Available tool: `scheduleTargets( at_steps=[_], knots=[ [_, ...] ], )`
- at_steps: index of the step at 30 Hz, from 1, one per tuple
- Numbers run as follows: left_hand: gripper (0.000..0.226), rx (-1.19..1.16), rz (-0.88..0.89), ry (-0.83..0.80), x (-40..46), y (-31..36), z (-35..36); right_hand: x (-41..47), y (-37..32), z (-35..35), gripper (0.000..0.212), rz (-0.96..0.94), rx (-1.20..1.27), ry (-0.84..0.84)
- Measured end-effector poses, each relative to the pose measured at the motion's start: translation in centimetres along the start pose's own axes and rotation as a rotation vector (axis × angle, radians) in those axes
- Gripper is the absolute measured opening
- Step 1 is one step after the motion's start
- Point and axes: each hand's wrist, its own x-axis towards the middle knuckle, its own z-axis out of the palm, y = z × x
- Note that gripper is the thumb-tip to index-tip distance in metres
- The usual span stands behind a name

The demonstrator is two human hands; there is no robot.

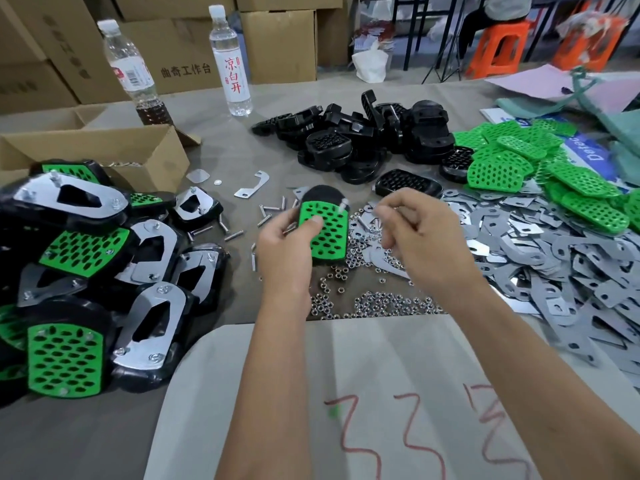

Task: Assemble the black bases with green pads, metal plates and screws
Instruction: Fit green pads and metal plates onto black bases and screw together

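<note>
Left hand (287,233) grips a black base (322,195) fitted with a green pad (327,233), thumb pressed on the pad, above the middle of the tabletop (221,150); its long axis runs away from the person. A screw (343,205) stands at the pad's far right corner. Right hand (412,226), just right of it, has its fingers curled together; whether they hold anything cannot be told.

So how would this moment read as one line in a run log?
left hand: holds black base with green pad | screw: standing in pad corner | right hand: fingers curled beside screw, contents unclear
</note>
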Motion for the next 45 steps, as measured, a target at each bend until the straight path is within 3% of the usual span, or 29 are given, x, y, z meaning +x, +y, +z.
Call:
scheduleTargets(
  at_steps=[4,8,14,19,25,28,32,37,39,41,43,45],
  knots=[
    [0.028,0.170,0.033,-0.217,-0.8,-0.6,0.7,-0.7,1.3,-2.0,0.011,0.097,0.182,0.027],
    [0.018,0.342,0.081,-0.243,-1.0,-1.3,1.1,-1.1,1.8,-3.3,0.008,0.076,0.149,0.089],
    [0.025,0.468,0.253,-0.399,-1.1,-1.4,1.1,-1.2,1.2,-2.7,0.024,0.026,0.010,0.024],
    [0.030,0.486,0.308,-0.389,-1.2,-1.7,1.2,-1.1,1.3,-2.7,0.008,-0.138,-0.275,0.022],
    [0.026,0.531,0.352,-0.359,-1.4,-1.5,1.4,-1.4,-0.1,-2.8,0.007,-0.254,-0.485,0.011],
    [0.027,0.580,0.460,-0.327,-1.7,-1.5,1.6,-1.4,-0.8,-1.8,0.011,-0.174,-0.603,0.011],
    [0.027,0.622,0.597,-0.315,-2.2,-1.6,2.1,-1.3,-1.5,-0.9,0.012,-0.023,-0.611,0.089],
    [0.027,0.619,0.532,-0.322,-2.0,-1.3,1.5,-0.9,-1.3,-1.8,0.008,-0.070,-0.418,-0.043],
    [0.026,0.581,0.480,-0.264,-1.5,-1.1,1.3,-0.3,-1.2,-2.2,0.007,-0.027,-0.258,-0.047],
    [0.018,0.469,0.379,-0.100,-0.8,-0.9,0.9,0.5,-0.7,-2.0,0.010,-0.002,-0.149,0.054],
    [0.017,0.254,0.245,0.107,-0.1,-0.6,0.2,1.0,-0.3,-1.1,0.016,0.005,-0.246,0.053],
    [0.019,-0.006,0.117,0.237,0.5,0.0,-0.5,0.8,-0.2,0.7,0.022,-0.003,-0.451,-0.148]
  ],
)
